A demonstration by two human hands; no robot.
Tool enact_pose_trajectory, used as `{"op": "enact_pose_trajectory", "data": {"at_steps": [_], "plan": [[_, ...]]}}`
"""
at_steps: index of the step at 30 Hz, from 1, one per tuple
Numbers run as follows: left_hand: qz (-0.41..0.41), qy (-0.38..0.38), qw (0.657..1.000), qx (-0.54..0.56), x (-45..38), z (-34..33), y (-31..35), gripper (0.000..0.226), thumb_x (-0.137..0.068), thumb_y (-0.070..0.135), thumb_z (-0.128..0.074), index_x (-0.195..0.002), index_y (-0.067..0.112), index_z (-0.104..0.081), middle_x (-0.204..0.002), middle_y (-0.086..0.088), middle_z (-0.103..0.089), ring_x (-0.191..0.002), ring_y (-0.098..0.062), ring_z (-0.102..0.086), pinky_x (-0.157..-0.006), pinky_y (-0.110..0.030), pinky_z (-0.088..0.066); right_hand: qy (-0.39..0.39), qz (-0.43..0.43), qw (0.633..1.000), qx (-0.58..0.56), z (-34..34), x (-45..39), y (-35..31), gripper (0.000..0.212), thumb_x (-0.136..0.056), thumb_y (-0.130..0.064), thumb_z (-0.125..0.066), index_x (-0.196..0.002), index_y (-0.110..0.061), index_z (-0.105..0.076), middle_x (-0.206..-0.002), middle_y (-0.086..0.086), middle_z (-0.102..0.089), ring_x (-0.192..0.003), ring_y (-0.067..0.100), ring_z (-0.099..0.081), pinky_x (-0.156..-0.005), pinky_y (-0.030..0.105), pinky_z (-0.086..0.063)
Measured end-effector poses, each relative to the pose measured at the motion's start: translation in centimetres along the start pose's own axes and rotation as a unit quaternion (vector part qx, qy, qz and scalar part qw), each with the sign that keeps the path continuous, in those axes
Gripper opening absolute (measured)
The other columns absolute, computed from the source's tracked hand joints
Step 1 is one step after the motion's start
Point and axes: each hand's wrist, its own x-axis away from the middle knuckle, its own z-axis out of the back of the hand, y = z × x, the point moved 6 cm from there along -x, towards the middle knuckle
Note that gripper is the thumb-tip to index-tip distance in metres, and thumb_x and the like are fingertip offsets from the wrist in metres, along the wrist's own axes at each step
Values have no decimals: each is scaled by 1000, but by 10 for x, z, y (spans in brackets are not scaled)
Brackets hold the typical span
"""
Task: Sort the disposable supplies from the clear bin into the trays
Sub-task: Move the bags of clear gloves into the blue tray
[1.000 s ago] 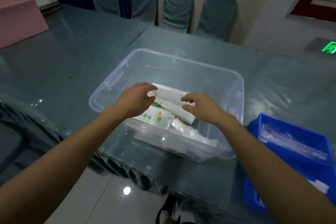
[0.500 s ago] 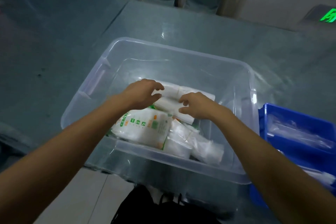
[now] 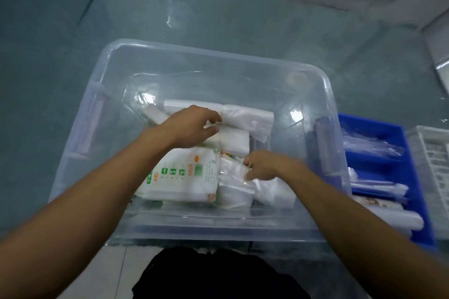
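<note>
Both hands are down inside the clear bin (image 3: 323,94), which sits on the table (image 3: 60,31). The bin holds a heap of soft packs. A big pack with green print (image 3: 184,177) lies at the near side. White packs (image 3: 233,143) in thin plastic lie behind it, and clear bags (image 3: 233,187) sit to the right of it.

The left hand (image 3: 192,126) rests on top of the white packs. Its fingers (image 3: 213,118) are bent and touch the wrap, but I cannot tell if they grip it. The right hand (image 3: 263,166) pinches the top edge of a clear bag, fingers closed on the plastic.

These packs look light and squishy. The plastic wrap looks smooth, so it may slip out of a loose pinch. A loose corner may stretch or tear. It seems safer to wrap the whole hand around the middle of a pack and squeeze a little. The packs lean on each other, so lifting one may tip the rest.

The blue tray (image 3: 413,177) stands just beside the bin on the right, and it already has some long wrapped things in it. A white tray (image 3: 435,153) is next to that.
</note>
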Motion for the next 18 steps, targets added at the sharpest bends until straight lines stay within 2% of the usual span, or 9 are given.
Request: {"op": "enact_pose_trajectory", "data": {"at_steps": [5,7,8,10,12,15,18], "plan": [[-17,-23,999,-18,-4,-3,10,37,-99,38,-54,-133,25,-61,-131,5,-65,-110,-17,-61,-93,-38,-50,-14,2,999,-41,9,1,8,49,-84,-40,-74,-123,-13,-64,-118,0,-60,-100,22,-58,-83,35,-47],[-15,-28,999,-8,-4,-3,10,37,-99,38,-55,-133,25,-61,-129,5,-65,-107,-16,-62,-93,-41,-51,-29,11,998,-47,8,1,7,43,-82,-42,-75,-109,-9,-68,-108,4,-67,-94,27,-64,-80,40,-51],[-12,-30,999,-3,-4,-4,10,37,-99,38,-55,-133,25,-61,-129,5,-66,-106,-16,-62,-93,-42,-52,-34,13,998,-56,7,1,6,37,-81,-40,-76,-97,-7,-69,-96,5,-68,-84,27,-63,-73,39,-50],[-4,-37,999,2,-1,-8,8,37,-99,37,-55,-133,24,-61,-129,4,-66,-105,-15,-63,-94,-41,-52,-33,18,996,-79,10,3,5,33,-81,-35,-77,-68,-11,-58,-68,-1,-54,-62,18,-48,-59,32,-38],[6,-48,999,8,2,-13,7,37,-99,37,-55,-133,24,-61,-128,4,-65,-105,-15,-63,-94,-40,-52,-19,23,996,-88,16,6,4,42,-81,-32,-77,-57,-19,-46,-59,-6,-43,-55,13,-39,-56,29,-31],[18,-49,998,23,5,-14,3,36,-99,39,-54,-133,27,-60,-127,6,-65,-104,-13,-63,-95,-41,-52,42,29,995,-82,31,12,10,41,-82,-32,-76,-56,-19,-47,-59,-6,-43,-56,12,-40,-57,29,-32],[27,1,999,39,5,-4,-1,35,-99,37,-56,-131,27,-62,-124,8,-67,-100,-12,-64,-91,-40,-54,123,39,987,-101,55,23,18,26,-84,-33,-75,-73,-13,-64,-69,-2,-53,-64,14,-48,-60,30,-37]]}}
